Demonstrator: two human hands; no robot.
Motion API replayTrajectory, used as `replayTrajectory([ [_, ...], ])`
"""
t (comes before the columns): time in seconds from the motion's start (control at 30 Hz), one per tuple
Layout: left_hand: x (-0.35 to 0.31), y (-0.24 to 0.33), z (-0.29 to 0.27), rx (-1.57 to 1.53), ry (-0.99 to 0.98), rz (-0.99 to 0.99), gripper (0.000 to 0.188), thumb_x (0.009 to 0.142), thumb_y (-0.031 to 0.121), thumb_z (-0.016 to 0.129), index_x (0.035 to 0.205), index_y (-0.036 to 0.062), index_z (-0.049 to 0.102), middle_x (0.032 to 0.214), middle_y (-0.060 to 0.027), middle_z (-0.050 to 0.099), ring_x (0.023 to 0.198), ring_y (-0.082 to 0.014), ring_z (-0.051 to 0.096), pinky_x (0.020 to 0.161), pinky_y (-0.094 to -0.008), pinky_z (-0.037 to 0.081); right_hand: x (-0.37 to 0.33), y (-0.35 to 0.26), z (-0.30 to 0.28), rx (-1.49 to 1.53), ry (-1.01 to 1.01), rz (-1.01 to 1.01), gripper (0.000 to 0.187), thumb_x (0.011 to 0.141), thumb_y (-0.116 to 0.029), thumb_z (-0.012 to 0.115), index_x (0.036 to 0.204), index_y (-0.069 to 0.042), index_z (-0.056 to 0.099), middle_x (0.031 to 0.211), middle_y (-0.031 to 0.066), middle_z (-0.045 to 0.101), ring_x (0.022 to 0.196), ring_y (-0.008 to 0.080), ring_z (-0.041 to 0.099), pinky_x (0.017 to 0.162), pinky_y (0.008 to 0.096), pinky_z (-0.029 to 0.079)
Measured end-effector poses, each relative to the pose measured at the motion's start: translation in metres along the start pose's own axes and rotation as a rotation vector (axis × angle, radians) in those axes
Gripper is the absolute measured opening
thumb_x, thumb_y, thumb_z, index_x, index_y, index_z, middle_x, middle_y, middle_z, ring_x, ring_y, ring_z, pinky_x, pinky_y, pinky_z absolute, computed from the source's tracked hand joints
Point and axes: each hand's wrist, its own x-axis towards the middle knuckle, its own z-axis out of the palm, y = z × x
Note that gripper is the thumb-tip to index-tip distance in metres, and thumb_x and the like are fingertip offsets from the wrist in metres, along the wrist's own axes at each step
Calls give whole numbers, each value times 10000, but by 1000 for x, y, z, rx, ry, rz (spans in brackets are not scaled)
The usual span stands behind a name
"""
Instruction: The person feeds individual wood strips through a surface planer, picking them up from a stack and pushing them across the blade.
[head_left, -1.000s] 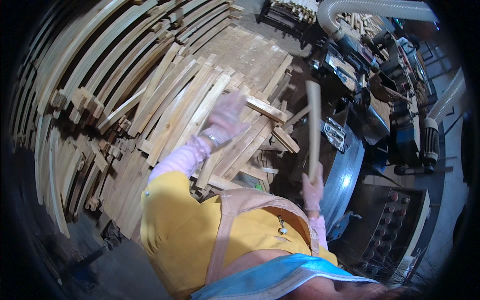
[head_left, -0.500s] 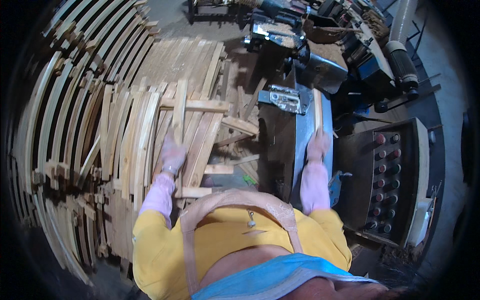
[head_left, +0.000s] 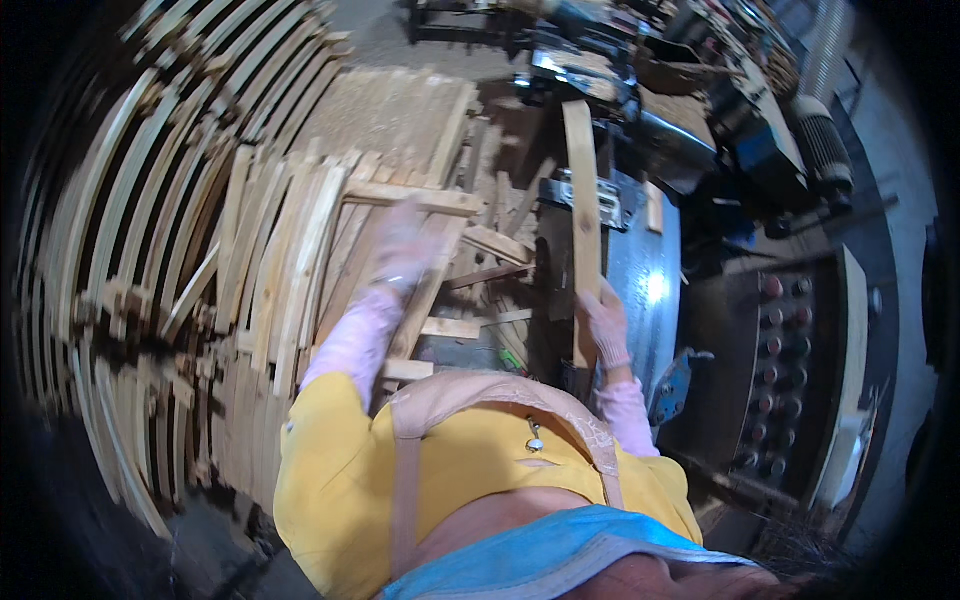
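Observation:
My right hand [head_left: 606, 325] grips a long, narrow wooden board [head_left: 584, 205] near its lower end, and the board points away from me. It is held across the left edge of the metal machine table [head_left: 640, 290], covering part of a small metal guide fitting [head_left: 610, 203]. On that table lies a short pale wood piece [head_left: 654, 208]. Over the stack of wooden boards [head_left: 335, 260], my left hand [head_left: 405, 240] is smeared by motion, close to a crosswise wood strip [head_left: 425, 198]. Its fingers cannot be made out.
Curved wood pieces [head_left: 130, 210] are piled high at the left. Offcuts [head_left: 497, 245] lie between stack and machine. A control panel with several round buttons [head_left: 790, 370] stands at the right. Beyond the table is machinery with a ribbed motor [head_left: 825, 145] and wood shavings [head_left: 685, 110].
My right hand has shifted left and nearer me, and now holds a board. My left hand has moved right, and the upright wood strip beside it is gone from that place.

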Motion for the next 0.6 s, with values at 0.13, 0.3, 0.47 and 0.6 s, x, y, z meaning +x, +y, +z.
replayTrajectory([
  [0.13,-53,-211,-20,655,105,-223,1080,830,574,726,1643,53,243,1684,-194,282,1536,-386,290,1261,-539,193,-82,22,-82,-1156,308,-136,371,860,-112,674,1220,-26,652,1139,135,689,1030,347,637,873,429,512],
  [0.3,-63,-167,-84,762,-179,-482,1047,798,366,799,1659,179,232,1653,-199,327,1511,-382,345,1212,-498,317,-65,86,-114,-1494,492,-381,393,832,-153,717,1205,-97,609,1222,91,629,1144,338,570,967,493,456],
  [0.47,-49,-155,-99,599,-81,-534,917,754,258,842,1536,133,378,1532,-207,484,1274,-396,600,1033,-485,514,112,64,-97,-1500,479,-253,204,904,-140,622,1107,-121,619,1061,59,670,1088,309,612,908,506,462],
  [0.6,-27,-102,-123,154,-21,-609,868,742,263,854,1473,99,415,1272,-261,659,1123,-394,693,943,-484,568,193,33,-83,-1305,379,-85,177,901,-136,593,1014,-132,728,984,113,737,981,345,693,835,477,537],
])
